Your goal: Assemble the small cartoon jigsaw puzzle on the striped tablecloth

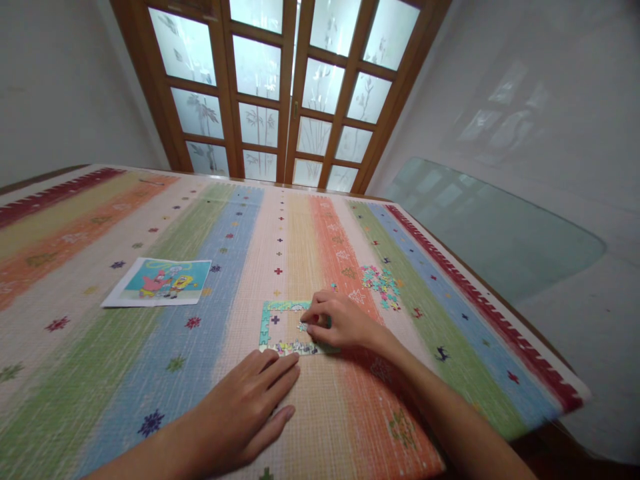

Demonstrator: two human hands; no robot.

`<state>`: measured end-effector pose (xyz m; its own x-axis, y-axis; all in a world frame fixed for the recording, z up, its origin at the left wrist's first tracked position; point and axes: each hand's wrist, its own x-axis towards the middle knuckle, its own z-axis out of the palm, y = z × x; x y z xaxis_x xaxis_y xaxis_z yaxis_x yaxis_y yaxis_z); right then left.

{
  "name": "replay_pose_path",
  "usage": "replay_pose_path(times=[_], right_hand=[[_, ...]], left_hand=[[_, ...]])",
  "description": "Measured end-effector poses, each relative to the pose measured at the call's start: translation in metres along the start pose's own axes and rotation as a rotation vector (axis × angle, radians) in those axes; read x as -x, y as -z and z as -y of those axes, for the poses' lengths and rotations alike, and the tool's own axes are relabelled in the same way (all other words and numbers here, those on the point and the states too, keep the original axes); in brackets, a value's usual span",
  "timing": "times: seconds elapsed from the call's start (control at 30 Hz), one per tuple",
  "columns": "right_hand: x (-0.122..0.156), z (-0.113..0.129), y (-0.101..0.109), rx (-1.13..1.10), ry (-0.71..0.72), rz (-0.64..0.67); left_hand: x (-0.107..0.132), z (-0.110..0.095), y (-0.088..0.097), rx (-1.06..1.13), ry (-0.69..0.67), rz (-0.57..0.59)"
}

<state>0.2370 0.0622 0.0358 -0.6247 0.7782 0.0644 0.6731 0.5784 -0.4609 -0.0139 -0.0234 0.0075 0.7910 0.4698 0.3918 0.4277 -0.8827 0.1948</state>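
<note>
A partly built jigsaw puzzle frame (280, 325) lies on the striped tablecloth (150, 347) in front of me. My right hand (340, 321) rests over its right side, fingertips pinched together on a small puzzle piece inside the frame. My left hand (245, 407) lies flat on the cloth just below the puzzle's bottom edge, fingers stretched out and holding nothing. A heap of loose puzzle pieces (383, 285) sits to the right of my right hand.
A printed cartoon reference picture (160, 281) lies on the cloth at the left. Wooden doors with frosted glass panes (280, 87) stand behind the table. A glass tabletop (490, 227) leans at the right wall. The table's right edge (500, 313) runs diagonally.
</note>
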Motion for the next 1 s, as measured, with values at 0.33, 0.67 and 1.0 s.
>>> replay_pose_path(times=[0.33,0.67,1.0], right_hand=[[-0.005,0.003,-0.009,-0.169,-0.107,0.024],[-0.005,0.007,-0.007,-0.087,-0.075,-0.006],[-0.009,0.006,-0.017,-0.025,-0.094,-0.157]], left_hand=[[0.001,0.0,0.0,0.007,0.003,0.004],[0.0,0.0,0.0,-0.056,-0.023,0.016],[0.0,0.0,-0.002,-0.054,-0.047,-0.026]])
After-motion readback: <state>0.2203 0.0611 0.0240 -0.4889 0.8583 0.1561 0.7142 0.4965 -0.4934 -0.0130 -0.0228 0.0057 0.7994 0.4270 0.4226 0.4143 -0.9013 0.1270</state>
